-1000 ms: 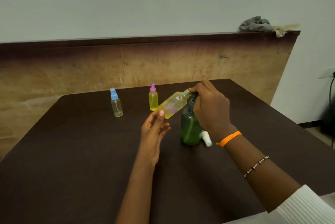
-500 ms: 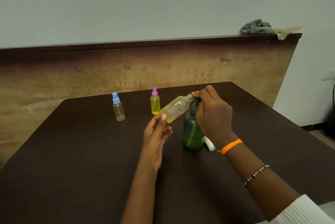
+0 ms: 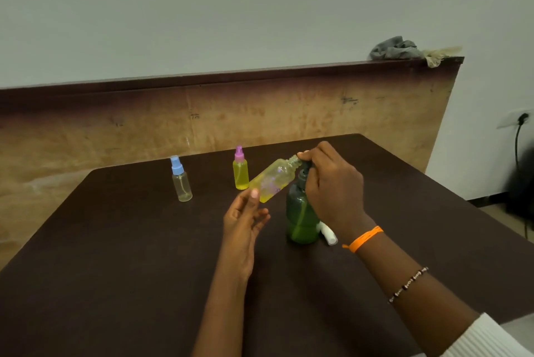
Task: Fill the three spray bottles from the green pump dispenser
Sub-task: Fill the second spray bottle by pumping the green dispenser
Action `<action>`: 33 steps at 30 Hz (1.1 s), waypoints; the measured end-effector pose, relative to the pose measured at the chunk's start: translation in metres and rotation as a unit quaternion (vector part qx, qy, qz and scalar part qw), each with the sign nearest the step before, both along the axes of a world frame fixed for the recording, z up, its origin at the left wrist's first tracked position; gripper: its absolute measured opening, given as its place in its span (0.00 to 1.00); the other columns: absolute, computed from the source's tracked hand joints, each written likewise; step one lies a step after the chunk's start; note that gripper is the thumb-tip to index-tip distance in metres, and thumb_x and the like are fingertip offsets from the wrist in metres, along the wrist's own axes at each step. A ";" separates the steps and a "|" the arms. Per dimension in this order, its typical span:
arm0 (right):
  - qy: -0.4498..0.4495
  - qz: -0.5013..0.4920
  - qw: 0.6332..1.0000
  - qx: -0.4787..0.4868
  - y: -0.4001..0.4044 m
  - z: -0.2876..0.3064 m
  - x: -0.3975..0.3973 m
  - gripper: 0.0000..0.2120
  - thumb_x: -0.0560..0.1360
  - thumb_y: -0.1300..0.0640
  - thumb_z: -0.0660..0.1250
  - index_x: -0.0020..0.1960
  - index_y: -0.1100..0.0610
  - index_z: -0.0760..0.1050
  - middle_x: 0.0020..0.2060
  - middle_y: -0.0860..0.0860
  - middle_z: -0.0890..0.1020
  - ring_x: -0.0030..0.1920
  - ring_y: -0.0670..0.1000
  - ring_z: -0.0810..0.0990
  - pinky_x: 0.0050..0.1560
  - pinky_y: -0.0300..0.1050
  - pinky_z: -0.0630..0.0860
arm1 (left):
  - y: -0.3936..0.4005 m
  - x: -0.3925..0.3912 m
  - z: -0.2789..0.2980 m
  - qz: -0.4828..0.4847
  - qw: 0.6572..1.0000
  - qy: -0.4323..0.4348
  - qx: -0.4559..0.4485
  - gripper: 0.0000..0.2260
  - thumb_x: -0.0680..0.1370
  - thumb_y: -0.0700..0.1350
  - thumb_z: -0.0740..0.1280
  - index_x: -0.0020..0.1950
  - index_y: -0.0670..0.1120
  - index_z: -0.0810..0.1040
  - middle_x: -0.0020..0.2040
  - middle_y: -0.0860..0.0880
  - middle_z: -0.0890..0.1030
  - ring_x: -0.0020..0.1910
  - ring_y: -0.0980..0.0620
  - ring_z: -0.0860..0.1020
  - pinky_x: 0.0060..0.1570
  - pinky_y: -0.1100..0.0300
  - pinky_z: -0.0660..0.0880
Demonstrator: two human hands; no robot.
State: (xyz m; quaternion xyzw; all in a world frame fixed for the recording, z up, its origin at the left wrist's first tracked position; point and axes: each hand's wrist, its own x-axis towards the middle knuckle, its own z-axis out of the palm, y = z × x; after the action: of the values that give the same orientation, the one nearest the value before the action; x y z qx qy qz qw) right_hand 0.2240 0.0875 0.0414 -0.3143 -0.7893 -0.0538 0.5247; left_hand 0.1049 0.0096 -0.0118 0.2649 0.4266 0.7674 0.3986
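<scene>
The green pump dispenser [image 3: 302, 215] stands mid-table. My right hand [image 3: 332, 183] covers its pump head, fingers curled over the top. An uncapped spray bottle [image 3: 273, 179] holding yellow liquid is tilted, its open neck up against the pump nozzle. My left hand [image 3: 245, 213] holds that bottle by its lower end, thumb against the base. A pink-capped bottle [image 3: 240, 168], full of yellow liquid, stands upright just behind. A blue-capped bottle [image 3: 180, 179], nearly clear, stands further left.
A white spray cap [image 3: 328, 233] lies on the dark table [image 3: 115, 255] to the right of the dispenser, partly behind my right wrist. A wooden board [image 3: 115, 128] backs the table, with grey cloth [image 3: 394, 48] on its top right corner.
Both hands, the tilted bottle and the dispenser keep the same pose. Only the camera view has shifted slightly.
</scene>
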 end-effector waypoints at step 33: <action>-0.005 -0.031 0.999 0.028 0.005 0.006 -0.003 0.14 0.69 0.59 0.53 0.40 0.58 0.78 0.37 0.50 0.78 0.38 0.53 0.76 0.28 0.37 0.61 | -0.001 0.001 0.001 -0.006 1.000 0.008 0.001 0.14 0.67 0.52 0.67 0.50 0.49 0.78 0.43 0.52 0.79 0.38 0.58 0.76 0.44 0.62 0.76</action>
State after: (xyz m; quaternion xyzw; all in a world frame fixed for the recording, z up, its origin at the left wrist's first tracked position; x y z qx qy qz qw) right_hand 0.2211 0.0925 0.0470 -0.3230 -0.7802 -0.0936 0.5275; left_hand 0.1061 0.0087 -0.0104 0.2744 0.4273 0.7634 0.3992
